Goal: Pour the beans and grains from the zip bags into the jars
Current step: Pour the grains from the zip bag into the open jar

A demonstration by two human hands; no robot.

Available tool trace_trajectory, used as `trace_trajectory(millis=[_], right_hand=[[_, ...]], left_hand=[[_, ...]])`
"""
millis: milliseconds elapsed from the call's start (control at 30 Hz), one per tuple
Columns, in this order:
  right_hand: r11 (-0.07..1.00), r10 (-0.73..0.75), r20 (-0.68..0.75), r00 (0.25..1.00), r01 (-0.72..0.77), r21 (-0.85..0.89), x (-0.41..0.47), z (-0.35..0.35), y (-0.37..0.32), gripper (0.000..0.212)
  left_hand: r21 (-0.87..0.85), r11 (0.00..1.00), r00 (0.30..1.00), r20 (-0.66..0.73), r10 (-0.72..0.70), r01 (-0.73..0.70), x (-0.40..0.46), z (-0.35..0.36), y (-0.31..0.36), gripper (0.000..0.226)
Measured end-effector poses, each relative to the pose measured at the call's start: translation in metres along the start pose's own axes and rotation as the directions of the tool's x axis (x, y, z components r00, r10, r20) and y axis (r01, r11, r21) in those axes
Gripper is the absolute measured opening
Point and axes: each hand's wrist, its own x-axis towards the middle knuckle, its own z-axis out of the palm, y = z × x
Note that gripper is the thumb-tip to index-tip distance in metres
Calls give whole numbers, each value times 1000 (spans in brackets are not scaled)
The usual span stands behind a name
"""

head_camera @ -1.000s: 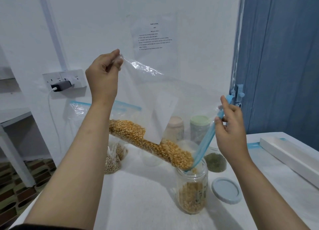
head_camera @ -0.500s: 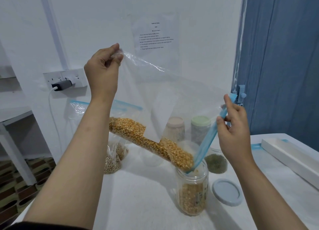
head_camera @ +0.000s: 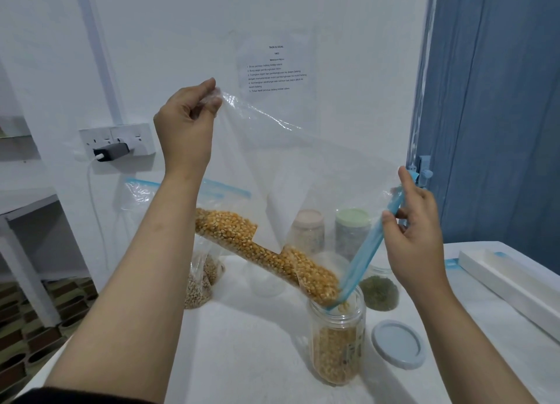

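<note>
Looking down from head height at two bare hands tilting a clear zip bag (head_camera: 303,167) over an open jar (head_camera: 336,340). Left hand (head_camera: 185,127) raised high, fingers (head_camera: 209,100) pinching the bag's closed bottom corner. Right hand (head_camera: 412,240) lower and to the right, fingers curled around the bag's blue zip strip (head_camera: 366,249), holding the mouth open. Yellow corn kernels (head_camera: 263,255) lying in a slanted band along the bag's lower edge, running down to the bag's lowest corner, which sits inside the jar's mouth. Jar standing upright on the white desk (head_camera: 242,358), partly filled with the same kernels. Grey-blue lid (head_camera: 397,344) lying flat on the desk just beside the jar, to its right. Behind the jar, a glass jar of green grains (head_camera: 379,291), plus two capped jars, one with a pinkish lid (head_camera: 306,230), one with a pale green lid (head_camera: 353,230). Further left, behind the left forearm, more zip bags of pale grain (head_camera: 197,288) standing on the desk. White wall behind with a printed sheet (head_camera: 277,70) and a wall socket (head_camera: 116,139) holding a plugged-in charger. Long white box (head_camera: 509,285) at the desk's right edge.
</note>
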Motion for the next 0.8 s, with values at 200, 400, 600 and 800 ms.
trace_trajectory(millis=[200, 400, 600, 800], right_hand=[[999, -2, -10, 1000, 1, -37, 3, 1, 1, 62], [998, 5, -11, 1000, -6, -58, 3, 0, 0, 64], [996, 46, -10, 999, -47, -72, 4, -1, 0, 69], [994, 57, -7, 998, -58, -88, 3, -3, 1, 71]], left_hand=[[-4, 1000, 1000, 2, -6, 6, 0, 1, 2, 26], [3, 1000, 1000, 8, 8, -8, 0, 2, 3, 27], [5, 1000, 1000, 16, 20, -20, 0, 3, 5, 28], [15, 999, 999, 20, 31, -31, -1, 4, 6, 27]])
